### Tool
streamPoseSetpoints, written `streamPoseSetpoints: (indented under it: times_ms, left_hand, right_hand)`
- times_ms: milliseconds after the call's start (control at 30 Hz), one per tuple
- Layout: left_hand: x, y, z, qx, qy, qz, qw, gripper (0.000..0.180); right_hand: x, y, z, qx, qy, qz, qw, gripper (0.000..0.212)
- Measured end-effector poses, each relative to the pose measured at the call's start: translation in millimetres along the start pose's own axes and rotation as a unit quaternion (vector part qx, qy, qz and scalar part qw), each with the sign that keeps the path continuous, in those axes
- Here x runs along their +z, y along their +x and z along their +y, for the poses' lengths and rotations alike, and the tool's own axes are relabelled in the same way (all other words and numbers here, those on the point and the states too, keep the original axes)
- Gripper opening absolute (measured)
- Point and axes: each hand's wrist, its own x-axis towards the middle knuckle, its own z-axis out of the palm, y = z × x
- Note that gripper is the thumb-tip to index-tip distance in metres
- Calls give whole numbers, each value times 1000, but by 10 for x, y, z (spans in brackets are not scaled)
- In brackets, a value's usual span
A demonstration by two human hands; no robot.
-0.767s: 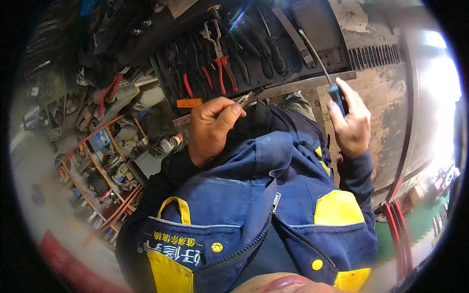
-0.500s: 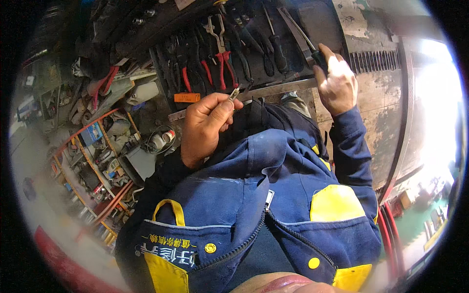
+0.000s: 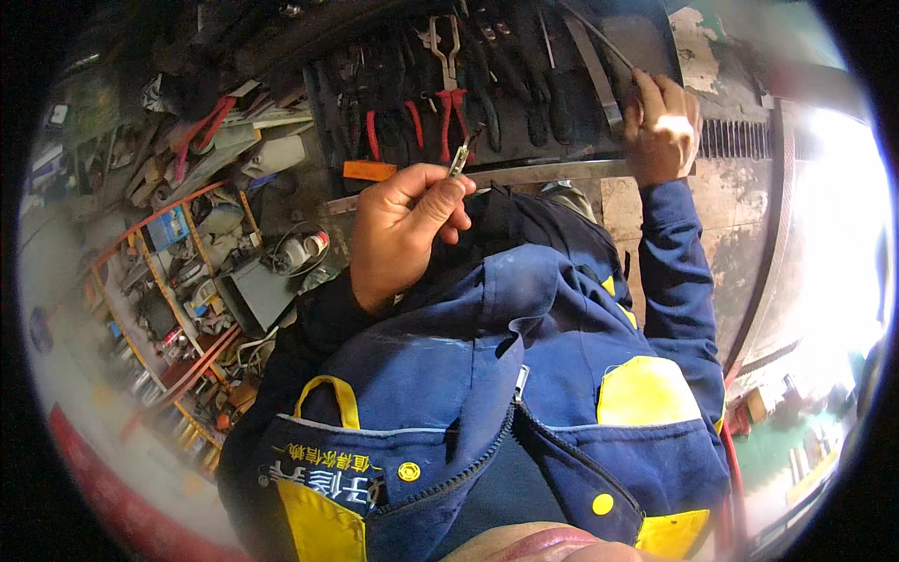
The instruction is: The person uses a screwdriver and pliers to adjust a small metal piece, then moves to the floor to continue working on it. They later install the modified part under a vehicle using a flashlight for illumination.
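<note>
My left hand point(image 3: 405, 229) is closed, pinching a small, narrow metal piece point(image 3: 459, 160) between thumb and forefinger; its exact kind is too small to make out. Its upper end sticks up past the fingertips, close to the tool drawer's front edge. Over the drawer's right end, my right hand point(image 3: 663, 131) is closed on a screwdriver point(image 3: 604, 39). The long shaft slants up and left from the fingers, while the hand covers the handle. Left of that hand, a flat metal strip point(image 3: 592, 75) lies in the drawer. Red-handled pliers point(image 3: 452, 117) lie just beyond the left hand.
Several dark-handled tools line the black drawer point(image 3: 646, 23), among them another screwdriver point(image 3: 560, 117). An orange box point(image 3: 369, 170) sits at its front left. A shelf rack point(image 3: 192, 234) with cluttered parts stands left. To the right is a worn wooden surface point(image 3: 735, 178) with a coiled spring point(image 3: 740, 140).
My right hand has shifted slightly right with the screwdriver, whose handle is now hidden. My left hand still pinches the metal piece. The view has shifted a little.
</note>
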Motion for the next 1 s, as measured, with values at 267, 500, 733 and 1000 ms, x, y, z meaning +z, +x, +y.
streamPoseSetpoints:
  times_ms: [267, 500, 733, 1000]
  left_hand:
    - [11, -12, 54, 1, 30, -7, 1000, 33]
    - [20, -35, 64, 4, -7, -19, 1000, 32]
    - [-19, -30, 82, 15, 37, -22, 999, 27]
    - [85, 69, 69, 41, 97, -18, 994, 26]
  right_hand:
    - [52, -92, -320, 88, 18, -215, 972, 39]
    - [129, 29, -221, 116, 68, -286, 949, 48]
    - [-468, -110, 128, 290, 506, -376, 721, 48]
    - [-1550, -734, -106, 368, 642, -293, 605, 33]
